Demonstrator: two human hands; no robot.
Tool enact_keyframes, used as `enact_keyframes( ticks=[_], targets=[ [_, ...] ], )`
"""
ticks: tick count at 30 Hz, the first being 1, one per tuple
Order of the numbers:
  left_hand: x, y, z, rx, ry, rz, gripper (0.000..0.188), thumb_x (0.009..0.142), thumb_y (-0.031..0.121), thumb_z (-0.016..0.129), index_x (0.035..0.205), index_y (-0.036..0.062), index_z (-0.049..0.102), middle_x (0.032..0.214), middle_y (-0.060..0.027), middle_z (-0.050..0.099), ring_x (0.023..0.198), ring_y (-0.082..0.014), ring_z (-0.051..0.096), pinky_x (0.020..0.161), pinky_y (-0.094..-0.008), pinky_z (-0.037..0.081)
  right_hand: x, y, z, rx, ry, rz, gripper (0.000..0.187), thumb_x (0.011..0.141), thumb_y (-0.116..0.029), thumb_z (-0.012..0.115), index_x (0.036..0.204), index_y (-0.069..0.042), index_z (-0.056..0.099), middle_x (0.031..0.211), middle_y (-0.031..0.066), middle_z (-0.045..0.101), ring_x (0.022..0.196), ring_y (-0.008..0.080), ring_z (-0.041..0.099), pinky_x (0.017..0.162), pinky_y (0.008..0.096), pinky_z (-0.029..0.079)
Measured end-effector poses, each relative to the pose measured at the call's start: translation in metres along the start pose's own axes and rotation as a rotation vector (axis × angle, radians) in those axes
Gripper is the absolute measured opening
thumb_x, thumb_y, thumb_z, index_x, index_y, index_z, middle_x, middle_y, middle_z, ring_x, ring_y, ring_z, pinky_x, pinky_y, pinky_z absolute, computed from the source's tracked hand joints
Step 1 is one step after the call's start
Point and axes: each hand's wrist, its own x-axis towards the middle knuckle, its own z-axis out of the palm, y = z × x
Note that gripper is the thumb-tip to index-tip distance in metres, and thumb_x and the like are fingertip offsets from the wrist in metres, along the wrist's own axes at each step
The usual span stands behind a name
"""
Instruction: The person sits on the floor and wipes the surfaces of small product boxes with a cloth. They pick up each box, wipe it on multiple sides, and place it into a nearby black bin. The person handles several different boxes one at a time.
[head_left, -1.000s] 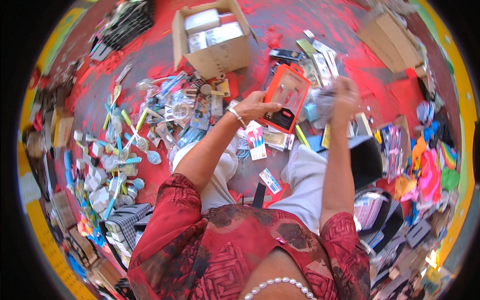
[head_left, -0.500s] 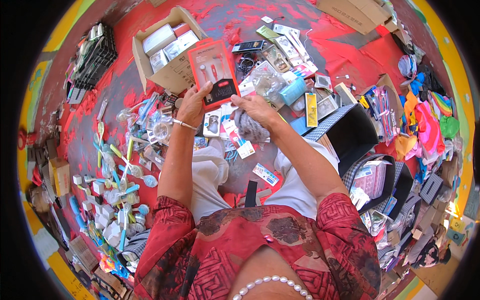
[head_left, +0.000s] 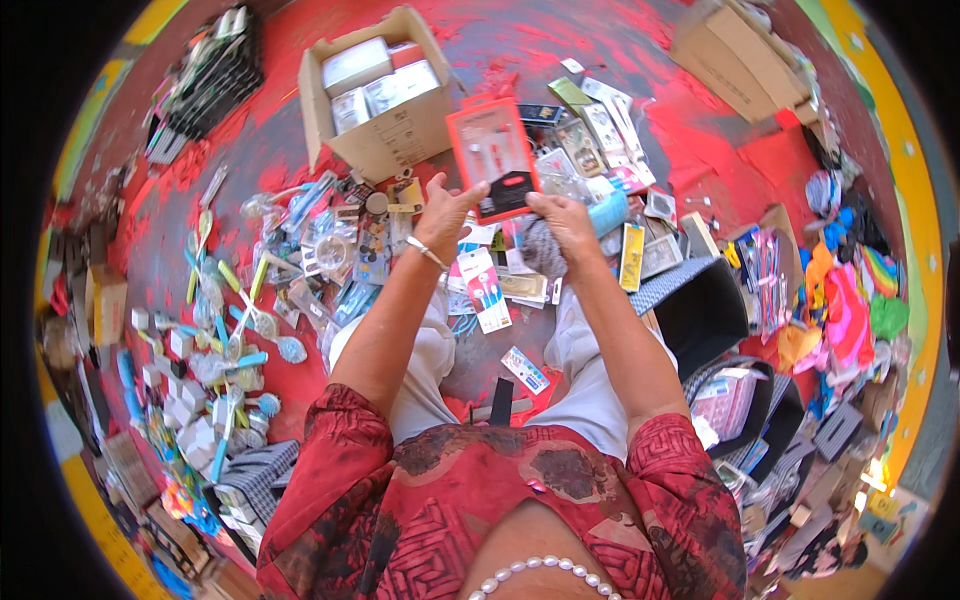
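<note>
A red-framed earphone package (head_left: 494, 150) is held up in front of me, its front showing a pair of earphones above a black lower panel. My left hand (head_left: 447, 222) has its thumb at the lower left corner of the package; a pale bracelet circles the wrist. My right hand (head_left: 566, 226) pinches the lower right corner. A fuzzy grey cloth (head_left: 541, 247) hangs under my right palm, partly hidden by the hand. Below the package, a white earphone card (head_left: 484, 290) lies among other small packs. Between my legs is a small blue-and-white pack (head_left: 525, 370).
Beyond my hands stands an open carton (head_left: 390, 150) of white boxes. Brushes (head_left: 262, 322) and small white boxes spread at left. Checkered black bins (head_left: 700, 310) stand at right, near colourful bags (head_left: 845, 310). Another carton (head_left: 740, 65) is far right; a black crate (head_left: 212, 75) far left.
The view has shifted, so the carton and floor goods appear farther right. The package, with both hands on it, appears farther right too, slightly more than the carton.
</note>
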Motion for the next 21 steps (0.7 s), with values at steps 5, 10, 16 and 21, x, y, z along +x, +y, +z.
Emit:
enact_keyframes(
  ticks=[5,10,16,21],
  targets=[
    [0.006,-0.006,-0.001,0.102,0.162,0.371,0.083,0.065,0.001,0.068,0.133,0.0091,0.021,0.122,-0.0191,0.035,0.103,-0.0250,0.049,0.083,-0.0349,0.045,0.043,0.015,-0.011,-0.209,0.115,0.137,0.022,0.082,-0.021,0.064,0.084,0.000,0.063,0.069,0.0042,0.062,0.057,0.0135,0.058,0.053,0.0272,0.047],
    [0.004,-0.005,0.000,0.058,0.111,0.421,0.076,0.065,-0.002,0.065,0.128,0.0056,0.025,0.116,-0.0186,0.037,0.093,-0.0226,0.055,0.075,-0.0303,0.049,0.081,0.010,0.014,-0.213,0.098,0.148,0.025,0.079,-0.025,0.067,0.077,-0.001,0.062,0.066,0.0051,0.060,0.053,0.0131,0.056,0.048,0.0277,0.044],
    [-0.002,0.010,-0.012,-0.007,0.131,0.376,0.061,0.066,0.001,0.059,0.122,-0.0006,0.033,0.112,-0.0196,0.042,0.082,-0.0211,0.058,0.076,-0.0299,0.048,0.143,-0.011,0.090,-0.167,-0.012,0.105,0.027,0.079,-0.024,0.066,0.076,0.002,0.061,0.065,0.0088,0.060,0.051,0.0186,0.058,0.045,0.0332,0.045],
    [-0.004,0.018,-0.020,-0.029,0.156,0.365,0.054,0.070,0.000,0.056,0.119,-0.0014,0.036,0.114,-0.0208,0.041,0.085,-0.0224,0.059,0.077,-0.0312,0.049,0.193,-0.024,0.136,-0.122,-0.010,0.146,0.030,0.080,-0.021,0.063,0.086,0.008,0.057,0.068,0.0147,0.061,0.054,0.0246,0.062,0.045,0.0371,0.047]
  ],
)
